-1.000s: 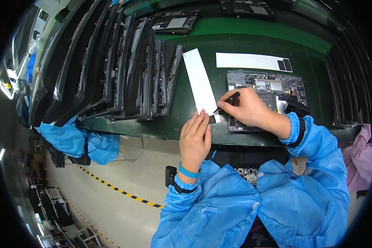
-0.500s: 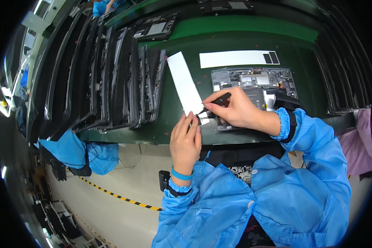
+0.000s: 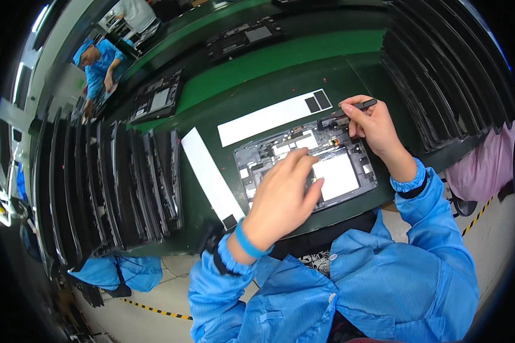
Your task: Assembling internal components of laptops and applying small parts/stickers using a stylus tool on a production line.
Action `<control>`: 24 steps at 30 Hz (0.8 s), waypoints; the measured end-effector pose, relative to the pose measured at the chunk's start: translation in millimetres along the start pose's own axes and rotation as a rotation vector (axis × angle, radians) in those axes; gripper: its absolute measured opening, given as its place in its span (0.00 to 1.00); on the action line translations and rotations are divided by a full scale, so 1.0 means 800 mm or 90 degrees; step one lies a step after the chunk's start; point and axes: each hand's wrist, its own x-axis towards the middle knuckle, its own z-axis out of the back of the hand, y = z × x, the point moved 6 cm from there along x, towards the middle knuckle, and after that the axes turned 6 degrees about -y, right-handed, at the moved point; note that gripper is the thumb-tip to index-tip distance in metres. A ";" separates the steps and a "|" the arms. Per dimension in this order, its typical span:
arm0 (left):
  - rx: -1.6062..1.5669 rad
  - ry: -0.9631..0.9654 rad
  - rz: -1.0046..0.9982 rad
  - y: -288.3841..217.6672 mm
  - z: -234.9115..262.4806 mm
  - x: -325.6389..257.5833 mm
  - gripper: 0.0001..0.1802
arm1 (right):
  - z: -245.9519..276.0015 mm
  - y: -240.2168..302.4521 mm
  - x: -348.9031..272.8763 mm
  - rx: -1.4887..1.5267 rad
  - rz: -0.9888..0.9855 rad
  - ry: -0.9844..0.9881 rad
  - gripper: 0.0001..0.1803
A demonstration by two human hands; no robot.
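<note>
An opened laptop base (image 3: 349,188) with bare circuit boards and a pale rectangular area lies before me on the green bench. Over its left half spreads my left hand (image 3: 289,191), fingers apart and holding nothing; whether the fingertips touch the board I cannot tell. At the base's upper right corner, my right hand (image 3: 372,126) pinches black tweezers (image 3: 365,104); their tips are hard to make out. Behind the base lies a white strip (image 3: 263,122) bearing black rectangular pads at its right end. Left of the base, a second white strip (image 3: 209,168) carries one black pad at its near end.
Rows of upright dark laptop parts stand at the left (image 3: 109,188) and at the right (image 3: 440,74). Further laptop bases lie at the back left (image 3: 159,98) and at the far side (image 3: 246,37). A co-worker in blue (image 3: 103,63) sits at the far left.
Both hands have left the left white strip. My left hand has come over the laptop base, and my right hand with the tweezers has gone to its upper right corner. The view has turned.
</note>
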 end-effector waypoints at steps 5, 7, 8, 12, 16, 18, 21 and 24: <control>-0.003 0.082 -0.078 0.012 -0.069 0.039 0.28 | 0.015 -0.016 0.009 0.030 -0.032 -0.011 0.11; -0.020 0.115 -0.076 0.007 -0.071 0.043 0.26 | 0.027 -0.017 0.010 0.039 -0.030 -0.042 0.10; -0.036 0.129 -0.083 0.008 -0.072 0.042 0.25 | 0.031 -0.017 0.012 0.040 -0.034 -0.048 0.10; -0.051 0.133 -0.101 0.001 -0.071 0.038 0.19 | 0.023 -0.022 0.008 0.027 -0.096 0.025 0.10; -0.038 0.133 -0.109 0.000 -0.071 0.039 0.17 | 0.021 -0.023 0.008 -0.011 -0.115 0.033 0.11; -0.038 0.135 -0.106 0.000 -0.072 0.039 0.17 | 0.022 -0.023 0.009 -0.026 -0.118 0.024 0.11; -0.029 0.123 -0.104 0.000 -0.073 0.039 0.17 | 0.021 -0.024 0.009 -0.034 -0.126 0.023 0.11; -0.017 0.120 -0.110 -0.001 -0.074 0.039 0.16 | 0.021 -0.025 0.010 -0.036 -0.128 0.020 0.10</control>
